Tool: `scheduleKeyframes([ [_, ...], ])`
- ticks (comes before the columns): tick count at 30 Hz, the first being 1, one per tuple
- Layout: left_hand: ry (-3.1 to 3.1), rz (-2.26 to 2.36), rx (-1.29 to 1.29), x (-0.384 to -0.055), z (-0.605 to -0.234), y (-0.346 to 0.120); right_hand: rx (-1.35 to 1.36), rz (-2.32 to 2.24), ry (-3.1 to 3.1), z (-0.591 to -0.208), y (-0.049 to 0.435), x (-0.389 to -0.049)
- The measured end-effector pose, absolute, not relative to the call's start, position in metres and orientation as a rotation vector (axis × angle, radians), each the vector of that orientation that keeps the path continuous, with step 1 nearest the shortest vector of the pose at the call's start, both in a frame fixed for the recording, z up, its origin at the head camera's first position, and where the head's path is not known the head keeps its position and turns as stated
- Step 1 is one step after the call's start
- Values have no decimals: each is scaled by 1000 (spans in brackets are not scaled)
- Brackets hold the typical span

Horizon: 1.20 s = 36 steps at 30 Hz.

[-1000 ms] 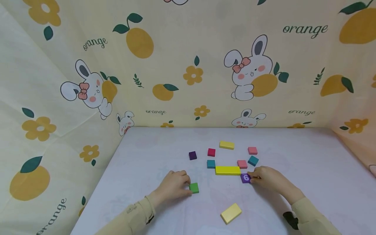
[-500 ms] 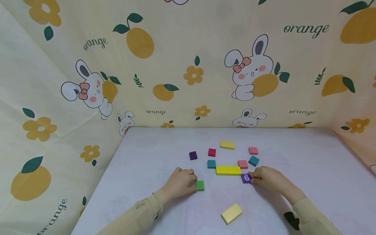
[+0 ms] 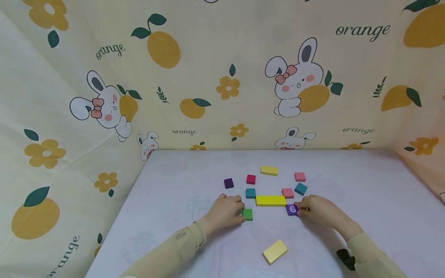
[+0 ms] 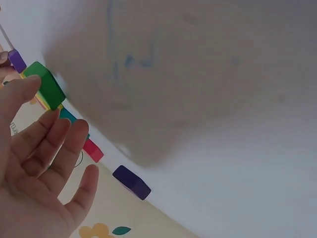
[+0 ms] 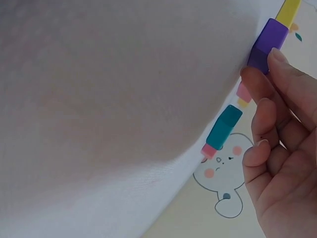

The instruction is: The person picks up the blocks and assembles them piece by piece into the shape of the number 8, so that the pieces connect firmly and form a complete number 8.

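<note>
My left hand pinches a green block between thumb and finger, low at the table surface; the left wrist view shows the green block at those fingertips. On the other side, my right hand pinches a purple block marked 6 by its right side. That purple block also shows in the right wrist view. Between the hands and a little farther back lies a long yellow block, its right end close to the purple block. A teal block and a pink block sit behind its two ends.
Farther back lie a dark purple block, a red block, a yellow block, another pink block and a tilted teal block. A pale yellow block lies nearer the front. Patterned cloth walls the table's back.
My left hand has carried the green block to the right and slightly away, toward the long yellow block. The right hand stays on the purple block in about the same place.
</note>
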<state>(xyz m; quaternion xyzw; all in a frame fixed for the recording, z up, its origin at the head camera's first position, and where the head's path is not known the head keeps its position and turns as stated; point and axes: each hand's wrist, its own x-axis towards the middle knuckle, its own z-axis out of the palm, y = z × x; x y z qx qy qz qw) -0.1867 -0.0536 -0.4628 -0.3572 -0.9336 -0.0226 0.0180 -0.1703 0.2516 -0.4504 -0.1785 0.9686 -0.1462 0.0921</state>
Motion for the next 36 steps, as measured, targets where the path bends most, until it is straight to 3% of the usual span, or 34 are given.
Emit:
scheduleKeyframes([
  [36, -3022, -261, -1027, -205, -468, -40, -504, -406, 2883, -451, 249, -171],
])
